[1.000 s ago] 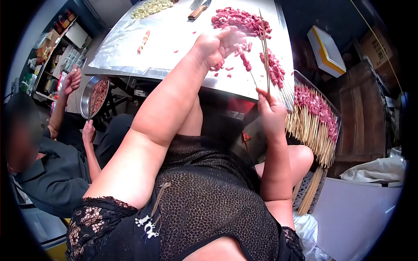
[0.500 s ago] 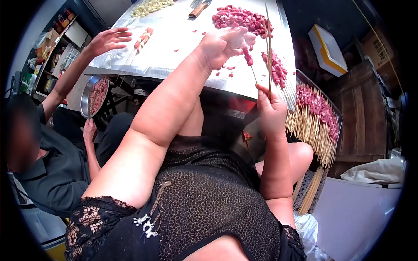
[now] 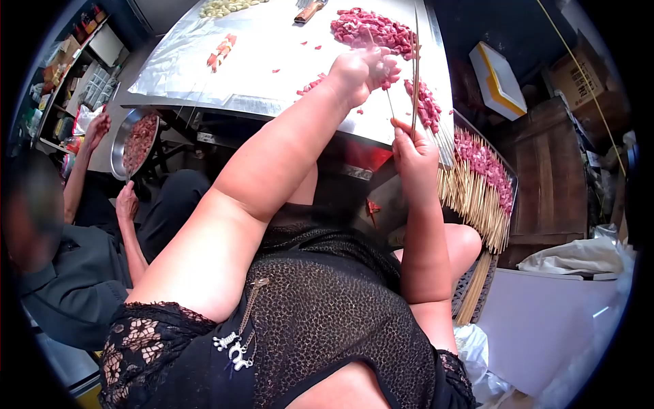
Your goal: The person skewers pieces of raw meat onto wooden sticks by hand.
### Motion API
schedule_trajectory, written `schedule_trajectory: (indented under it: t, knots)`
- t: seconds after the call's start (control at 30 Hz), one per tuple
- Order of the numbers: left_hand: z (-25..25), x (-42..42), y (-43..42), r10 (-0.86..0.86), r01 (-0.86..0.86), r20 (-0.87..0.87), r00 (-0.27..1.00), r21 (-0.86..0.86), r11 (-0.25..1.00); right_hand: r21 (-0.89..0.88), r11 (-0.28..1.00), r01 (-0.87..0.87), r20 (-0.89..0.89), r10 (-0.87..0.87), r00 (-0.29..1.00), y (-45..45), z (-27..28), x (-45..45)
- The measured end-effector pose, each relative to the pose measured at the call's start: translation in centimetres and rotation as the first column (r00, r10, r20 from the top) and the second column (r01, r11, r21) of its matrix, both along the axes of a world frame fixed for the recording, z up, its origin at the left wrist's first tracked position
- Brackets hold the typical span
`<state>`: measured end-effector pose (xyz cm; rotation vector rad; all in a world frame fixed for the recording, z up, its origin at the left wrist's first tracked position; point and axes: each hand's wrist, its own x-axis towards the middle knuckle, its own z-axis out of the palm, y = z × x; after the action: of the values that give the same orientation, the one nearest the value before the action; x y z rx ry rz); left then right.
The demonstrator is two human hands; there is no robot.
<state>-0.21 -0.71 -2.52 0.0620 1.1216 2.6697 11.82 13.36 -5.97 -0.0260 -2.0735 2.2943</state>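
My left hand [image 3: 361, 73] is over the white table [image 3: 262, 85], fingers curled around small pieces of raw meat [image 3: 390, 73] at the upper part of a thin skewer [image 3: 390, 105]. My right hand [image 3: 415, 153] pinches the lower end of that skewer and also grips a few bare wooden skewers [image 3: 415, 75] that point upward. Beyond my left hand lies a large heap of cut red meat [image 3: 371, 28]. A smaller row of meat [image 3: 426, 105] rests right of the skewers. How many pieces my left fingers cover is hidden.
Right of the table, a tray holds many loaded meat skewers [image 3: 480, 167]. At left a seated co-worker [image 3: 82, 266] has hands near a metal bowl [image 3: 116, 146] of meat. A knife [image 3: 310, 11], pale pieces [image 3: 228, 7] and one loaded skewer [image 3: 221, 53] lie on the table.
My left fingers have closed over the meat, which was showing below them on the skewer. The co-worker's raised hand has gone from the table to beside the bowl. The view has shifted slightly.
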Motion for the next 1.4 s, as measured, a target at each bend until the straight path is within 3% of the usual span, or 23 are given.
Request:
schedule_trajectory:
  t: [0.03, 0.1, 0.23, 0.3, 0.37, 0.4, 0.63, 0.67, 0.77, 0.8, 0.9, 0.97, 1.0, 1.07, 1.17, 1.2, 1.27, 1.3, 1.37, 1.4]
  knots:
    - [-0.2, 0.0, 0.0, 0.0, 0.0, -0.005, 1.0, 0.029, 1.0, 0.1, 0.995, 0.022, -0.025, -0.019, 0.999, -0.1, 0.1, 0.3]
    - [-0.4, -0.1, 0.0, 0.012, -0.012, -0.006, 1.0, 0.068, 0.998, 0.095, 0.995, 0.018, 0.006, -0.018, 1.0, -0.5, 0.4, 1.0]
    - [0.3, 0.0, -0.3, 0.04, -0.04, -0.015, 0.999, 0.032, 0.999, 0.079, 0.996, 0.042, -0.026, -0.04, 0.999, -1.4, 0.3, 1.5]
    - [0.0, 0.0, -0.4, 0.05, -0.05, -0.011, 0.999, 0.032, 0.998, -0.021, 0.998, 0.058, 0.0, -0.058, 0.998, -2.0, 0.1, 1.8]
    - [-0.8, -0.3, 0.1, -0.043, 0.041, 0.006, 0.999, 0.195, 0.98, -0.03, 0.998, 0.048, 0.006, -0.048, 0.999, -2.3, -0.1, 2.0]
    - [0.2, 0.6, 0.4, -0.044, 0.026, 0.099, 0.994, 0.173, 0.985, -0.025, 0.999, 0.039, 0.01, -0.039, 0.999, -2.5, -0.2, 1.8]
    - [2.3, 2.9, 0.2, -0.006, 0.002, 0.147, 0.989, 0.028, 1.0, -0.089, 0.996, 0.012, 0.031, -0.009, 0.999, -3.3, -0.1, 1.8]
    - [0.2, 1.4, 0.1, -0.1, 0.1, 0.03, 0.994, 0.019, 0.995, -0.058, 0.998, 0.033, 0.065, -0.029, 0.997, -3.2, 0.0, 1.9]
    - [1.8, 2.0, 0.2, -0.148, 0.142, 0.046, 0.988, 0.113, 0.983, -0.131, 0.988, 0.088, 0.029, -0.085, 0.996, -1.8, -0.2, 1.6]
    - [0.5, 0.7, 0.0, -0.227, 0.229, -0.031, 0.973, 0.119, 0.966, -0.11, 0.99, 0.089, 0.03, -0.086, 0.996, -1.4, -0.1, 1.6]
    - [1.0, 1.4, 0.3, -0.213, 0.216, 0.056, 0.975, -0.044, 0.975, -0.055, 0.994, 0.091, 0.045, -0.089, 0.995, -0.8, 0.1, 2.0]
    - [-1.6, 0.0, 1.2, -0.302, 0.302, -0.001, 0.953, 0.021, 0.953, -0.043, 0.994, 0.101, 0.016, -0.1, 0.995, -1.2, -0.6, 1.8]
    - [-1.3, 0.5, 1.5, -0.178, 0.18, 0.063, 0.982, -0.03, 0.983, -0.034, 0.995, 0.095, 0.02, -0.094, 0.995, -1.6, -0.7, 1.8]
    - [-4.7, -2.1, 1.8, -0.144, 0.131, -0.109, 0.984, -0.119, 0.984, 0.002, 0.996, 0.089, 0.016, -0.089, 0.996, -2.4, -0.6, 1.9]
    - [-3.9, -1.8, 1.1, -0.17, 0.122, -0.165, 0.972, -0.267, 0.956, 0.034, 0.995, 0.09, 0.017, -0.09, 0.996, -2.7, -0.3, 1.8]
    - [-5.2, -3.2, 0.9, -0.248, 0.201, -0.259, 0.934, -0.197, 0.96, 0.065, 0.994, 0.093, -0.017, -0.092, 0.996, -2.6, 0.0, 1.8]
    - [1.2, 1.7, 0.2, -0.158, 0.16, 0.097, 0.983, -0.017, 0.987, 0.324, 0.924, 0.205, -0.158, -0.161, 0.974, -0.7, 0.7, 1.6]
    - [0.2, 0.0, -0.6, -0.192, 0.192, -0.109, 0.975, -0.014, 0.981, 0.441, 0.849, 0.291, -0.26, -0.19, 0.947, 0.4, 1.5, 1.6]
    - [0.7, -1.3, -2.1, 0.111, -0.13, -0.127, 0.986, -0.15, 0.98, 0.623, 0.655, 0.427, -0.366, -0.238, 0.9, 3.3, 2.5, 1.6]
    - [0.3, -2.5, -3.3, 0.186, -0.236, -0.192, 0.964, -0.285, 0.929, 0.773, 0.447, 0.45, -0.397, -0.213, 0.893, 4.4, 3.3, 1.8]
